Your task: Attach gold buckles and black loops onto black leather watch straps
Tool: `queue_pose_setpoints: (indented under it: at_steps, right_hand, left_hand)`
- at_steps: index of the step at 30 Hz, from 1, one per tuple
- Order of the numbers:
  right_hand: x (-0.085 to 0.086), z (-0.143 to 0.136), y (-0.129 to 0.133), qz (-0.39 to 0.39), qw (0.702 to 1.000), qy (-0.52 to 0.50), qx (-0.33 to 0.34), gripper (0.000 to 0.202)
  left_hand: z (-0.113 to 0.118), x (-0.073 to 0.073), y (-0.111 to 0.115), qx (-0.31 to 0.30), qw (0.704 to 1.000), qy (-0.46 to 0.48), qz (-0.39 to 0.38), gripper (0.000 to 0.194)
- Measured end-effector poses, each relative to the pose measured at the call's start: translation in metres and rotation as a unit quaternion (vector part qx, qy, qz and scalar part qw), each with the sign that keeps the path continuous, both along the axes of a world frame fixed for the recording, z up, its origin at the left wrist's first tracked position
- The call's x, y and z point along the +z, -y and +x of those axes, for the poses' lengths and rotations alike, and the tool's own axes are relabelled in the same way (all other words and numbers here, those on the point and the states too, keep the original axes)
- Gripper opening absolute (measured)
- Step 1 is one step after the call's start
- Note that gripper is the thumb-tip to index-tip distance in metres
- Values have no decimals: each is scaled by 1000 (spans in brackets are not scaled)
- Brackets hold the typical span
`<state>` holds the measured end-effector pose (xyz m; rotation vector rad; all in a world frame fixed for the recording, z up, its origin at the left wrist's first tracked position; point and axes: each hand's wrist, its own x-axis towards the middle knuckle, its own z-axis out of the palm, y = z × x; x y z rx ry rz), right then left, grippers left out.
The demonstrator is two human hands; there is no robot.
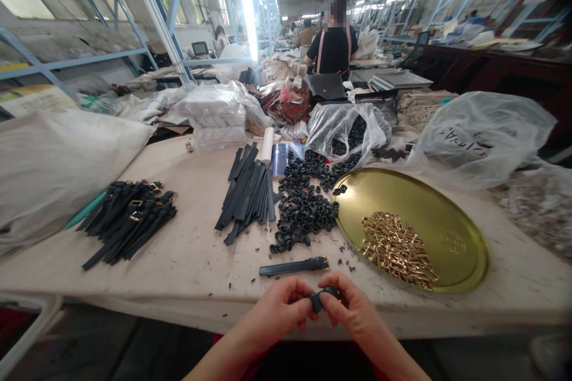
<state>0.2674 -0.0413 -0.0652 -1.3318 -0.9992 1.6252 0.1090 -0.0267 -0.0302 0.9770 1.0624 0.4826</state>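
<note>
At the table's front edge, my left hand [288,305] and my right hand [345,302] meet around a small dark strap piece [317,302], both with fingers pinched on it. Part of the piece is hidden by the fingers. Just beyond them lies a dark strap [290,266] with a gold buckle at its right end. Behind it is a heap of small black loops [304,208], with a stack of flat dark strips [250,190] to its left. Gold buckle parts [397,247] lie on an oval golden tray [438,214] at the right.
Buckled dark straps [129,220] are piled on the left of the table [192,250]. Clear plastic bags [482,131] stand at the back right, and another bag [348,131] holds black loops. A person in black [333,50] is farther back.
</note>
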Motion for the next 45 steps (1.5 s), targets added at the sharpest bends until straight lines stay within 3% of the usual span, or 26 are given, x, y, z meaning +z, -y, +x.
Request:
queue_pose_setpoints:
  at_steps: [2,6,8,10,13,19,22,25,30,34,37,41,45]
  right_hand:
    - [4,2,4,-51,994,-88,34,30]
    - [7,0,10,-133,961,-240,28,27]
    - [5,0,11,-95,977,-189,24,27]
    - [3,2,11,-10,998,-53,23,24]
    - [0,9,12,75,992,95,43,21]
    - [-3,11,13,9,996,59,73,23]
    - [-1,8,13,64,984,151,67,14]
    - [1,7,15,149,953,252,79,7]
    - [-2,10,15,171,947,261,78,11]
    - [0,12,10,45,990,107,84,22]
    - [5,12,8,-32,994,-13,102,28]
    - [5,12,9,34,992,85,86,23]
    - [6,10,9,137,955,235,117,9]
  left_hand:
    - [-2,2,1,-4,1000,25,-15,26]
    - [-3,0,4,16,996,85,-37,34]
    - [-2,-3,5,22,996,76,-32,35]
    - [0,-4,4,16,999,43,-21,33]
    - [2,-2,3,5,1000,-3,-8,26]
    - [1,-4,6,-17,999,-38,6,21]
    - [0,-10,8,-8,998,-55,29,20]
    - [1,-14,8,-1,997,-72,40,18]
    - [4,-10,4,-14,999,-50,12,20]
    - [3,-3,5,-13,998,22,-55,25]
    - [-2,-1,7,-5,993,77,-88,26]
    - [-4,-5,8,4,987,122,-105,26]
    - [2,-16,8,2,997,49,-62,27]
